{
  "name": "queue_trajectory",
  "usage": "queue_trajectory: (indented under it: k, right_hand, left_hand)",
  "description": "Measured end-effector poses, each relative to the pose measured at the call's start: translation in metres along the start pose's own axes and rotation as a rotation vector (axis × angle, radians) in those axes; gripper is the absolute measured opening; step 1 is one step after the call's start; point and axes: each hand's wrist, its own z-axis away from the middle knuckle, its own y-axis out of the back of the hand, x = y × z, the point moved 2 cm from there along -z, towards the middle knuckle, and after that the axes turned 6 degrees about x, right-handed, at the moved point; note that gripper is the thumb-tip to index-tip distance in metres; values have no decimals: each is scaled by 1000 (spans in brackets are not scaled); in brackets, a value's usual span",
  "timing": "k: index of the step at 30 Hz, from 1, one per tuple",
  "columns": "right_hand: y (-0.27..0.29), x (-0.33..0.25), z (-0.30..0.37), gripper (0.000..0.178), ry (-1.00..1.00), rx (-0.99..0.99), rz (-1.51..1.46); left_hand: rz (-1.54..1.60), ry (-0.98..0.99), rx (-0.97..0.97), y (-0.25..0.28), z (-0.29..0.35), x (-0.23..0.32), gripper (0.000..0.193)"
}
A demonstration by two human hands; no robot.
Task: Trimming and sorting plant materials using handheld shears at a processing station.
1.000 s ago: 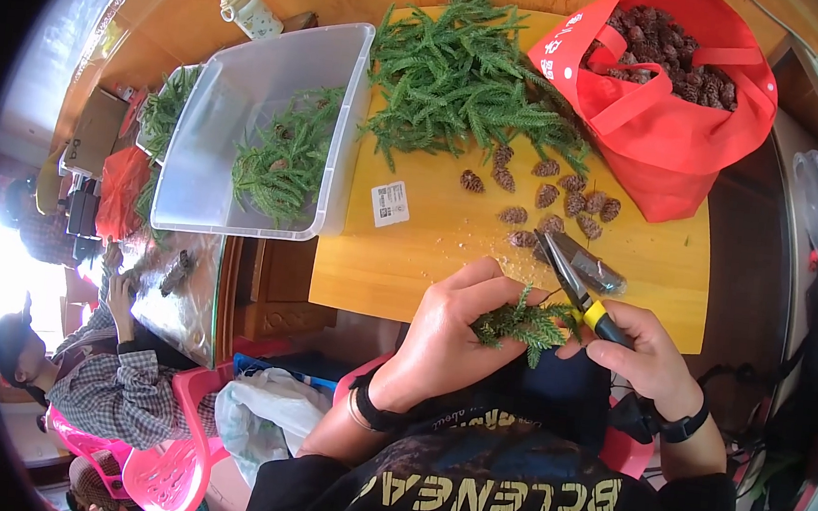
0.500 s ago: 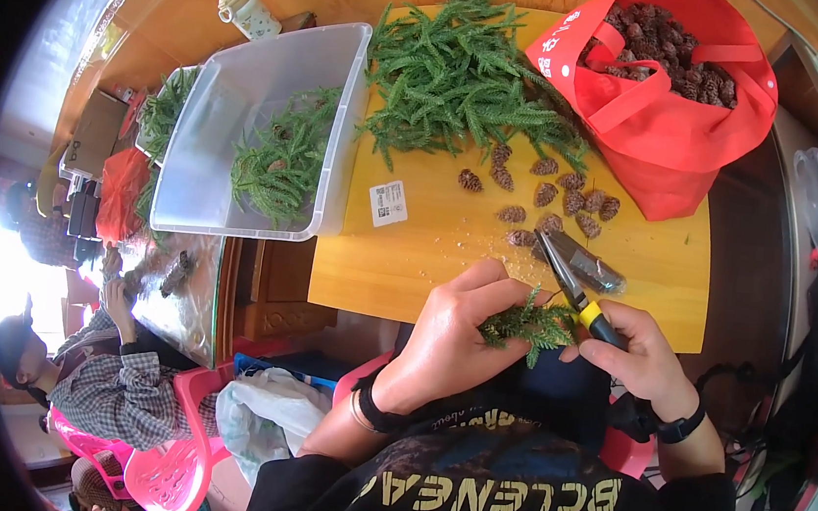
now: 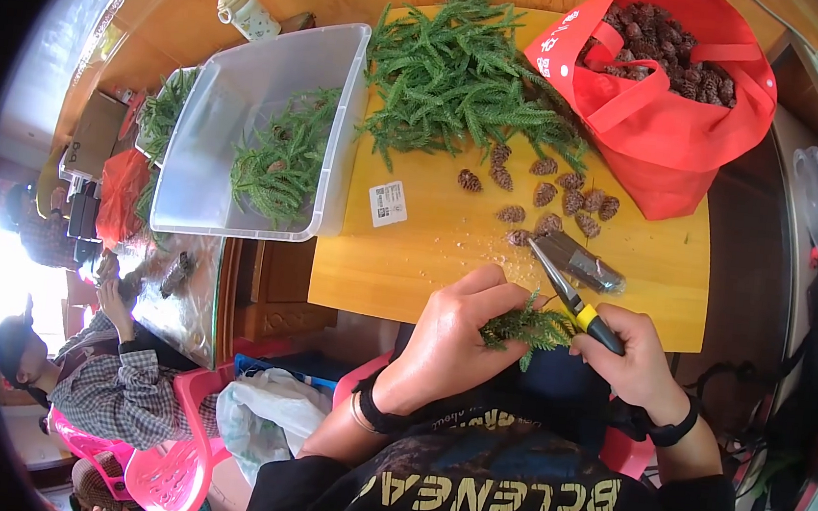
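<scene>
My left hand point(image 3: 466, 332) is closed around a small bunch of green artificial pine sprigs point(image 3: 538, 329), whose needles stick out to the right of the fingers. In my right hand point(image 3: 637, 364) are long-nose pliers point(image 3: 576, 306) with a yellow and black handle, their jaws pointing up and left over the table. A thin stem runs between the sprigs and the pliers; whether they touch is unclear. Just beyond the pliers lies a dark bundle in clear wrapping point(image 3: 581, 262). Several small pine cones point(image 3: 572, 200) are scattered past it on the yellow table point(image 3: 377, 277).
A heap of green sprigs point(image 3: 465, 84) covers the table's back. The red bag point(image 3: 657, 132) of pine cones stands back right. A clear plastic bin point(image 3: 203, 162) with finished-looking sprigs is at left, near a white label point(image 3: 387, 204). Another person point(image 3: 122, 376) sits far left.
The pliers have shifted slightly left, with their jaws turned a little further left. My left hand has hardly moved and still grips the sprigs.
</scene>
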Motion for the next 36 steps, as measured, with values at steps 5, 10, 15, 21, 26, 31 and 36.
queue_trajectory:
  k: [5,10,15,21,26,31,36]
  right_hand:
    - [4,-3,-1,8,24,145,358]
    - [15,0,-6,7,172,54,186]
    - [30,-19,3,8,72,100,399]
    - [32,-29,6,15,399,3,432]
    - [28,-35,8,21,366,3,411]
    - [23,-37,6,23,398,8,428]
    - [23,-42,6,20,506,45,497]
  left_hand:
    - [-20,14,19,7,2,-1,29]
    - [6,2,34,19,1,1,31]
    - [66,-49,62,22,4,-1,35]
    - [408,60,36,22,7,-12,31]
    - [612,100,-57,23,7,-14,27]
    - [678,120,-80,24,7,-15,28]
    - [678,123,-91,26,6,-16,29]
